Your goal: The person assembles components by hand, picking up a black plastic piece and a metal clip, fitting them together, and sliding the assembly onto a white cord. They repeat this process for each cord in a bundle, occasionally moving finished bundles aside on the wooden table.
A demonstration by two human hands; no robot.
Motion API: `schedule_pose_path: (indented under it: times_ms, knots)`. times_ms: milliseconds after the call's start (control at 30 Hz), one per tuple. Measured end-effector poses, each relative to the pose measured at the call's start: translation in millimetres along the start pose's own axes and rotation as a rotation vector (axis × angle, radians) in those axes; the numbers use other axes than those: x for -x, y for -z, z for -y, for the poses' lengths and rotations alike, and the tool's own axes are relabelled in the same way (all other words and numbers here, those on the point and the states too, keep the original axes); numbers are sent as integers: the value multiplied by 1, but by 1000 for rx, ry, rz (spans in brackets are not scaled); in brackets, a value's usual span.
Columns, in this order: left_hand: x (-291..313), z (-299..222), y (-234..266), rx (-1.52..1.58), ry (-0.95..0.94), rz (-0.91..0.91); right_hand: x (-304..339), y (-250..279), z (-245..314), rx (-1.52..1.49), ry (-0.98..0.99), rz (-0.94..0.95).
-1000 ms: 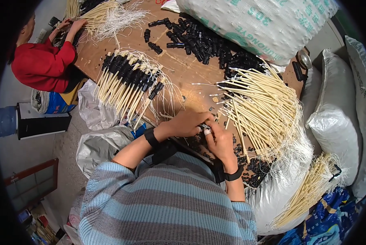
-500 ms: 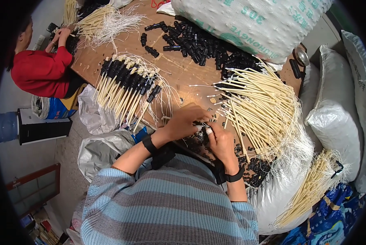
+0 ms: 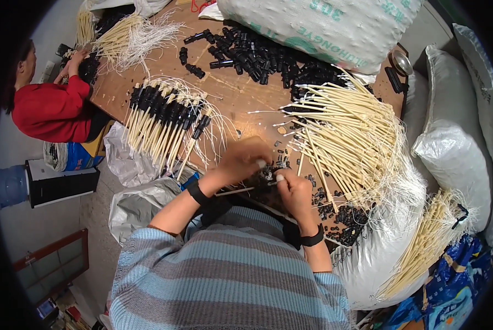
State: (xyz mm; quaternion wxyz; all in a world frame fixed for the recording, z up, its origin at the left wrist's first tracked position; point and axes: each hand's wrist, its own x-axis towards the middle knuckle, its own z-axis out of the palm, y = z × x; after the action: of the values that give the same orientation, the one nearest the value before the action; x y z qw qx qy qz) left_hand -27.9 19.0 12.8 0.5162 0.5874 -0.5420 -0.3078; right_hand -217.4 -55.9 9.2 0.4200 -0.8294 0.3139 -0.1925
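Note:
My left hand [image 3: 242, 160] is smeared by motion at the table's near edge, and its fingers do not show clearly. Close to its right, my right hand [image 3: 295, 193] is closed in a pinch, with white wrapping on a finger. What it pinches is too small to name. A thin cream stick [image 3: 234, 192] lies level below my left hand; whether it reaches my right fingers is hidden. Small black parts [image 3: 281, 159] are scattered around both hands. Left of them lies a row of cream sticks with black connectors [image 3: 169, 110] and white strings. To the right is a large pile of cream sticks [image 3: 345, 137].
Black connectors [image 3: 252, 58] are heaped at the back of the table [image 3: 230, 104] under a big white sack [image 3: 312, 27]. More full sacks [image 3: 455, 110] stand to the right. A person in red [image 3: 51, 110] works at the far left. Small black pieces [image 3: 345, 223] are piled at the near right.
My hands were together over a small thing; now they are apart, the left one moving quickly. The cream stick below the left hand has come into view. The whole view has shifted slightly.

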Motion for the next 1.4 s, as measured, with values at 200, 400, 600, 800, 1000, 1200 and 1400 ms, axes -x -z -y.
schedule_pose_path:
  times_ms: [200,400,600,800,1000,1200,1400]
  knots:
    - [19,2,-7,-490,-33,247,-2,-6,-16,59,-42,55]
    - [22,11,-23,-461,-81,197,-3,-9,-13,5,-54,126]
    - [21,8,-16,-252,49,95,-2,-5,-12,-34,-118,213]
    - [20,9,-16,-187,7,46,-3,1,1,-207,-164,183]
    - [20,-1,-18,-101,-118,42,2,2,-6,-279,-23,205]
    - [14,-4,-15,13,-116,168,2,17,8,-256,21,190]
    - [-2,9,-4,-414,-353,351,21,29,-5,-160,-40,61]
